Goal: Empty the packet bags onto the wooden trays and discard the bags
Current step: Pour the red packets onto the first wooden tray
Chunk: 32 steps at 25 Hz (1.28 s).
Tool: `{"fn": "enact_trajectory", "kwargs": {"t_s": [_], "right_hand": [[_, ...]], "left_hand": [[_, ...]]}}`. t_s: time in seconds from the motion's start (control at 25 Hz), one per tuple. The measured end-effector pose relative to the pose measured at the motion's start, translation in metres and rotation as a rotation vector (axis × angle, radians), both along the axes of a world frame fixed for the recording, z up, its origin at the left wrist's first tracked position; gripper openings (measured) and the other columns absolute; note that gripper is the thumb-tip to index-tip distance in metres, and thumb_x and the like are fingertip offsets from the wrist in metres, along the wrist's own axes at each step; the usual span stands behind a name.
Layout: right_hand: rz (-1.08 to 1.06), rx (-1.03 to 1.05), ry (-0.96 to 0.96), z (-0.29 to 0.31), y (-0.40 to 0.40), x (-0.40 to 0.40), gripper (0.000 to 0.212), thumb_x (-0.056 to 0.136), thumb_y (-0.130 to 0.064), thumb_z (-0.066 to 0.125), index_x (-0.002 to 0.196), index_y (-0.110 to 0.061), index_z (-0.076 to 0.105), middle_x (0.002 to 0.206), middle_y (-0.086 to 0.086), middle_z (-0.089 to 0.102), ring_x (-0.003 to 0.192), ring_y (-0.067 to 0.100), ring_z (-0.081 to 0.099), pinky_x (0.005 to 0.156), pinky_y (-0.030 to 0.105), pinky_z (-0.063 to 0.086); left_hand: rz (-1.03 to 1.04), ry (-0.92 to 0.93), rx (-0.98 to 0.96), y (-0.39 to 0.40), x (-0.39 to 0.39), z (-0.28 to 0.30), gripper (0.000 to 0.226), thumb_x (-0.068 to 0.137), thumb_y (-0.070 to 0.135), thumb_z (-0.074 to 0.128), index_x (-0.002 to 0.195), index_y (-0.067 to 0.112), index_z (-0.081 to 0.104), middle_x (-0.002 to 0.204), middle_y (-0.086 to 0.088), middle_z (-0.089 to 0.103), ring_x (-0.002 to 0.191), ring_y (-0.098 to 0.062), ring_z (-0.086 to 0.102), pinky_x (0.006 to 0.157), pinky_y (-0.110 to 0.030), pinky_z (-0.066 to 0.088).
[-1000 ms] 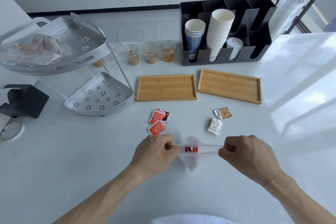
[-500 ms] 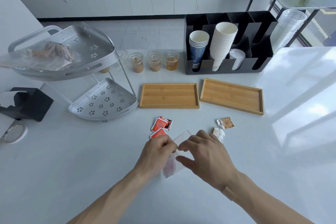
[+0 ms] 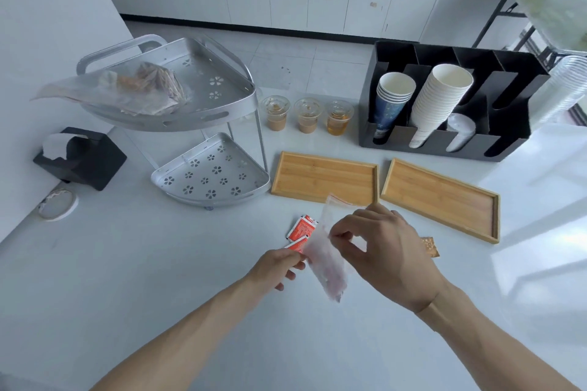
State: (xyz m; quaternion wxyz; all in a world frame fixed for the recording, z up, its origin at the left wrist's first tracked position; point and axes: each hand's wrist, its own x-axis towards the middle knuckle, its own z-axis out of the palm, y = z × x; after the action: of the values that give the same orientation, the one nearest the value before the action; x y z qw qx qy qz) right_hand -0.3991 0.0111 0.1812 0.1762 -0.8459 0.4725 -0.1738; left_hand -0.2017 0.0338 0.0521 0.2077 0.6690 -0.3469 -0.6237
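A clear zip bag (image 3: pixel 327 251) with red packets inside hangs slanted above the table in front of me. My left hand (image 3: pixel 279 265) pinches its left edge and my right hand (image 3: pixel 381 247) pinches it from the right. Two loose red packets (image 3: pixel 301 227) lie on the table just behind the bag. A brown packet (image 3: pixel 429 246) peeks out behind my right hand. Two bare wooden trays stand further back, the left tray (image 3: pixel 324 178) and the right tray (image 3: pixel 441 198). Another clear bag of packets (image 3: pixel 133 90) rests on the rack's top shelf.
A two-tier metal corner rack (image 3: pixel 209 174) stands at the left. Behind the trays are three lidded drink cups (image 3: pixel 306 116) and a black cup organiser (image 3: pixel 451 105) with paper cups. A black tissue holder (image 3: pixel 81 157) and a tape roll (image 3: pixel 58 205) sit far left.
The bag was stretched flat between both hands a second ago. My hands have since come together and the bag now hangs slanted between them. The view has tilted up and left.
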Motion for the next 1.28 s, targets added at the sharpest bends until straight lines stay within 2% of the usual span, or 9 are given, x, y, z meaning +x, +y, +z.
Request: {"fn": "enact_trajectory", "kwargs": {"t_s": [0.16, 0.28, 0.4, 0.52, 0.68, 0.84, 0.92, 1.08, 1.28], "right_hand": [[-0.032, 0.028, -0.033, 0.011, -0.017, -0.009, 0.008, 0.087, -0.023, 0.066, 0.083, -0.029, 0.07, 0.077, -0.016, 0.068, 0.081, 0.014, 0.058, 0.074, 0.034, 0.049], [-0.063, 0.02, -0.017, 0.01, -0.032, -0.015, 0.009, 0.087, -0.021, 0.066, 0.084, -0.028, 0.069, 0.078, -0.017, 0.067, 0.081, 0.011, 0.059, 0.074, 0.035, 0.049], [-0.098, 0.018, 0.029, 0.003, -0.053, -0.026, 0.011, 0.086, -0.021, 0.065, 0.09, -0.03, 0.067, 0.076, -0.018, 0.065, 0.08, 0.011, 0.059, 0.071, 0.035, 0.05], [-0.138, 0.151, 0.051, -0.019, -0.085, -0.038, 0.02, 0.087, -0.019, 0.063, 0.101, -0.034, 0.066, 0.079, -0.015, 0.064, 0.081, 0.011, 0.061, 0.072, 0.033, 0.05], [-0.253, 0.331, -0.038, -0.062, -0.132, -0.04, 0.007, 0.087, -0.023, 0.065, 0.091, -0.025, 0.071, 0.081, -0.01, 0.069, 0.079, 0.013, 0.065, 0.07, 0.03, 0.051], [-0.319, 0.4, -0.091, -0.103, -0.17, -0.027, 0.01, 0.089, -0.028, 0.063, 0.09, -0.022, 0.071, 0.085, -0.005, 0.07, 0.081, 0.018, 0.066, 0.067, 0.028, 0.049], [-0.377, 0.459, -0.117, -0.123, -0.184, -0.021, 0.01, 0.089, -0.029, 0.062, 0.089, -0.023, 0.07, 0.089, -0.002, 0.07, 0.083, 0.021, 0.065, 0.066, 0.029, 0.049], [-0.514, 0.596, -0.213, -0.159, -0.197, -0.014, 0.008, 0.087, -0.029, 0.063, 0.085, -0.024, 0.069, 0.091, 0.001, 0.071, 0.084, 0.022, 0.064, 0.061, 0.025, 0.045], [-0.601, 0.714, -0.255, -0.189, -0.199, -0.01, 0.012, 0.087, -0.027, 0.065, 0.092, -0.018, 0.072, 0.094, 0.004, 0.07, 0.087, 0.022, 0.061, 0.067, 0.027, 0.045]], "left_hand": [[0.034, 0.32, 0.014, -0.021, 0.007, -0.019, 0.016, 0.088, 0.026, 0.063, 0.1, 0.023, 0.074, 0.092, 0.007, 0.07, 0.084, -0.012, 0.064, 0.063, -0.024, 0.045], [0.08, 0.33, -0.001, -0.038, 0.011, -0.024, 0.021, 0.089, 0.022, 0.066, 0.108, 0.017, 0.071, 0.091, 0.0, 0.07, 0.081, -0.013, 0.064, 0.063, -0.024, 0.046], [0.165, 0.163, -0.086, -0.055, 0.02, -0.022, 0.013, 0.087, 0.025, 0.069, 0.097, 0.016, 0.07, 0.085, 0.001, 0.074, 0.073, -0.009, 0.067, 0.06, -0.024, 0.044], [0.208, -0.006, -0.275, -0.075, 0.035, -0.015, 0.004, 0.086, 0.02, 0.071, 0.088, 0.017, 0.069, 0.076, 0.004, 0.075, 0.067, -0.008, 0.066, 0.056, -0.023, 0.042], [0.195, -0.2, -0.441, -0.111, 0.047, -0.002, 0.01, 0.088, 0.018, 0.069, 0.079, 0.021, 0.068, 0.07, 0.002, 0.069, 0.065, -0.01, 0.06, 0.05, -0.017, 0.042], [0.185, -0.395, -0.487, -0.147, 0.049, 0.004, 0.007, 0.089, 0.021, 0.068, 0.082, 0.019, 0.067, 0.078, -0.001, 0.071, 0.072, -0.019, 0.065, 0.066, -0.034, 0.048], [0.159, -0.488, -0.51, -0.163, 0.049, 0.008, 0.005, 0.089, 0.021, 0.067, 0.084, 0.019, 0.066, 0.08, -0.001, 0.07, 0.075, -0.022, 0.067, 0.073, -0.035, 0.051], [0.072, -0.671, -0.555, -0.182, 0.044, 0.019, 0.006, 0.089, 0.024, 0.065, 0.084, 0.022, 0.065, 0.078, 0.005, 0.068, 0.079, -0.021, 0.065, 0.075, -0.033, 0.051], [-0.048, -0.815, -0.611, -0.202, 0.038, 0.036, 0.005, 0.092, 0.023, 0.06, 0.088, 0.024, 0.063, 0.081, 0.008, 0.067, 0.082, -0.022, 0.065, 0.076, -0.039, 0.055]]}}
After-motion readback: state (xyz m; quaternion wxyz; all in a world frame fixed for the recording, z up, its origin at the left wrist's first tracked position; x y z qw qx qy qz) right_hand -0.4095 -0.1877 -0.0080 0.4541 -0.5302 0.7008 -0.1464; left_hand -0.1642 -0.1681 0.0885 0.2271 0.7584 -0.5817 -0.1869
